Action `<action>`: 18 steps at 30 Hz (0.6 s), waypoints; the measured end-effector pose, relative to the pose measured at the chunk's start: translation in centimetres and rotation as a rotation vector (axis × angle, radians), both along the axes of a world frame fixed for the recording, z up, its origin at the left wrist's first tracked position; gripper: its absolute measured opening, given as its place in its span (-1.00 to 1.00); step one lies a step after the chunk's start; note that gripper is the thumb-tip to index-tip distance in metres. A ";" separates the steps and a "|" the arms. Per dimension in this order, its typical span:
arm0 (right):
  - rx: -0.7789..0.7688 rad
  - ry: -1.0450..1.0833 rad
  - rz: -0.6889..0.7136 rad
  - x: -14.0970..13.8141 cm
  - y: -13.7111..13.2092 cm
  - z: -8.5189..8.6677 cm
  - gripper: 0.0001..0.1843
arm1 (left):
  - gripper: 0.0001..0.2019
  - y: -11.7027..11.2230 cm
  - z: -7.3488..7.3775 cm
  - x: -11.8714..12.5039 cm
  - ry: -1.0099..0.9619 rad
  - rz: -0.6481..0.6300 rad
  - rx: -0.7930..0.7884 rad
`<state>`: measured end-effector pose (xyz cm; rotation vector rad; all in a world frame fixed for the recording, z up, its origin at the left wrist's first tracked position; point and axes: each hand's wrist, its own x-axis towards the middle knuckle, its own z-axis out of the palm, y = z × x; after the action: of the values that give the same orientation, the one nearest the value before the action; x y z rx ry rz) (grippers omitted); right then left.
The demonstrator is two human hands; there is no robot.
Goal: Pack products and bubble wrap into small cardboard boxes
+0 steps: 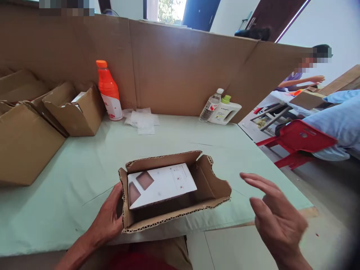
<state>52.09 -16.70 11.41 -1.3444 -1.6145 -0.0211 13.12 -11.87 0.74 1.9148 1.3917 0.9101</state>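
An open-topped cardboard box (213, 183) with rough-cut edges sits at the front of the table. Inside it, toward its left end, lies a white printed carton (165, 183) with brown shapes on its top face. My left hand (109, 213) grips the left end of the cardboard box, its fingers partly hidden against that wall. To the right of the box, my right hand (278, 213) hangs in the air with fingers and thumb apart, holding nothing.
Cardboard boxes (28, 146) stand at the left. Along the cardboard partition (180, 67) are an orange bottle (109, 93), clear plastic packets (144, 120), a clear bottle (209, 107) and a white jug (225, 112). A red chair (306, 138) and another person are at the right.
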 end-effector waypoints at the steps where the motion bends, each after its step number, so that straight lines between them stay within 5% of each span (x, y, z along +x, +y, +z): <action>1: -0.110 0.085 -0.040 0.3 -0.1 -1.2 -0.68 | -0.32 -0.4 0.2 0.1 -0.023 -0.026 -0.029; 5: -0.490 0.316 -0.019 1.0 0.2 -7.6 -0.56 | -0.27 -1.7 -0.8 0.0 -0.054 -0.065 -0.018; 10: -0.541 0.379 -0.096 -0.2 0.9 -13.8 -0.52 | -0.16 -2.9 -2.2 -0.3 -0.076 -0.085 -0.027; 13: -0.536 0.397 -0.135 -1.1 1.4 -14.5 -0.48 | -0.12 -3.1 -1.7 0.0 -0.164 -0.146 -0.074; 18: -0.634 0.485 -0.130 -2.7 2.9 -12.1 -0.40 | -0.09 -1.6 -0.9 0.7 -0.343 -0.200 -0.054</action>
<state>49.41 -13.78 -0.72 -1.7564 -1.1493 0.7381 13.80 -13.51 -0.11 1.7220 0.9965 1.0329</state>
